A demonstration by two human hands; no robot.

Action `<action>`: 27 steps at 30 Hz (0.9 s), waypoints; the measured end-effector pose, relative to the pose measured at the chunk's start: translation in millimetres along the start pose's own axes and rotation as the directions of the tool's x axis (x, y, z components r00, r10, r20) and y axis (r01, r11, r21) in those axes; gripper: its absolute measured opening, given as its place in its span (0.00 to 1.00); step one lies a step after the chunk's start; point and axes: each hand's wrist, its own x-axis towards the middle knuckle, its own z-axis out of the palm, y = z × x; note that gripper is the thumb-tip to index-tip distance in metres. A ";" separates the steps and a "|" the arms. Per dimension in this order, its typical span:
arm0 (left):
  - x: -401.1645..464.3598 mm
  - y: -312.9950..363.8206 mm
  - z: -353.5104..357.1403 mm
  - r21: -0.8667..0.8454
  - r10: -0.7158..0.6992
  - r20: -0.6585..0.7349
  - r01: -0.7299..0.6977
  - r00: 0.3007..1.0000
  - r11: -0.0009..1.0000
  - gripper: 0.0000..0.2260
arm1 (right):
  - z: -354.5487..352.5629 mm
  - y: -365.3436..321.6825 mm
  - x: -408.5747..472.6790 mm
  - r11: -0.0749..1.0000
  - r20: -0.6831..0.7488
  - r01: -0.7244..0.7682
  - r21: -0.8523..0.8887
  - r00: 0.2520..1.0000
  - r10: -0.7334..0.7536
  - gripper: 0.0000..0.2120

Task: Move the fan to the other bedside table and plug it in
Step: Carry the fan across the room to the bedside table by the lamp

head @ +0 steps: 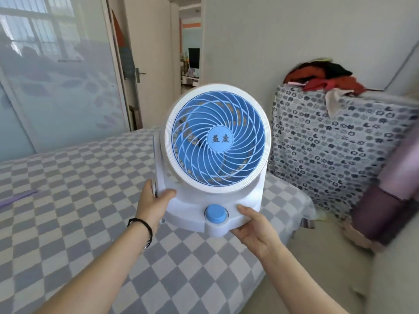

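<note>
A small white fan [217, 141] with a blue grille and a blue knob on its base is held up in the air above the bed, its face turned to me. My left hand [150, 200] grips the left side of its base, thumb on top. My right hand [255, 227] grips the base's right front edge from below, thumb lying on the upper surface. No cord or plug shows, and no bedside table is in sight.
A bed with a grey-and-white checked cover [79, 200] fills the lower left. A cupboard draped in patterned cloth [328, 141] with piled clothes [322, 75] stands at right. An open doorway [189, 53] lies straight ahead, a glass sliding door [56, 75] at left.
</note>
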 end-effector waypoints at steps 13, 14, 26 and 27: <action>74.7 -10.6 155.7 0.055 -0.022 0.396 0.000 0.918 0.998 0.12 | -77.7 -72.1 9.5 0.958 -0.397 0.270 0.097 0.893 -0.211 0.19; 76.9 -12.3 166.4 0.058 -0.027 0.418 0.003 0.908 0.998 0.12 | -83.0 -76.6 7.6 0.952 -0.413 0.289 0.101 0.883 -0.224 0.18; 90.3 -43.9 345.4 0.109 -0.076 0.553 0.019 0.830 0.994 0.11 | -197.8 -167.6 12.2 0.899 -0.537 0.411 0.150 0.798 -0.275 0.19; 90.6 -45.8 361.0 0.103 -0.072 0.548 0.019 0.834 0.995 0.11 | -209.0 -179.0 14.8 0.898 -0.534 0.411 0.154 0.800 -0.275 0.19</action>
